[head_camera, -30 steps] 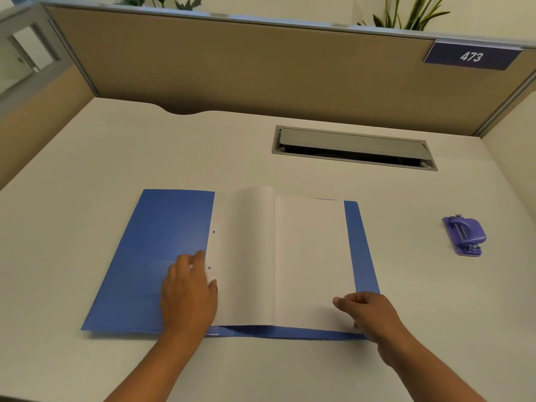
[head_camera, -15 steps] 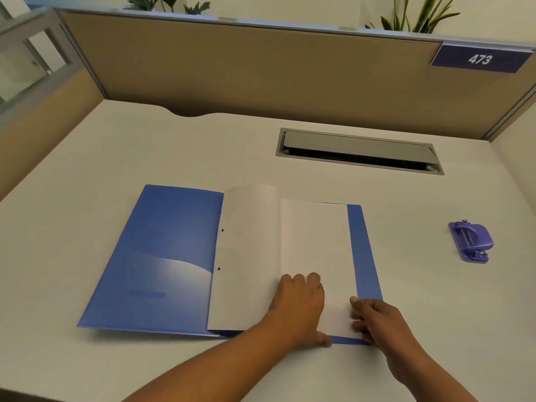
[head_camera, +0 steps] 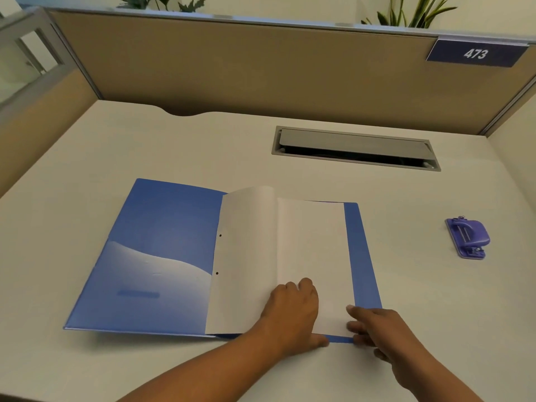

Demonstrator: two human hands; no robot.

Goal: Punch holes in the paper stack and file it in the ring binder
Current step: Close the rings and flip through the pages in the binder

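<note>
The filing step seems in hand: the left hand [head_camera: 293, 310] presses flat, holding nothing, on the punched paper stack [head_camera: 290, 256] in the open blue binder [head_camera: 162, 250], just beside the right hand [head_camera: 377, 329], fingers loosely open at the near corner; next, probably closing the cover.

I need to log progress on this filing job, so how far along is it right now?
Punching looks done: two holes show along the left edge of the paper, and the hole punch sits apart on the desk. In hand: the left hand lies flat on the sheets inside the open blue binder, the right hand at its near right corner. Left: no rings are visible through the holes, and the cover is open.
</note>
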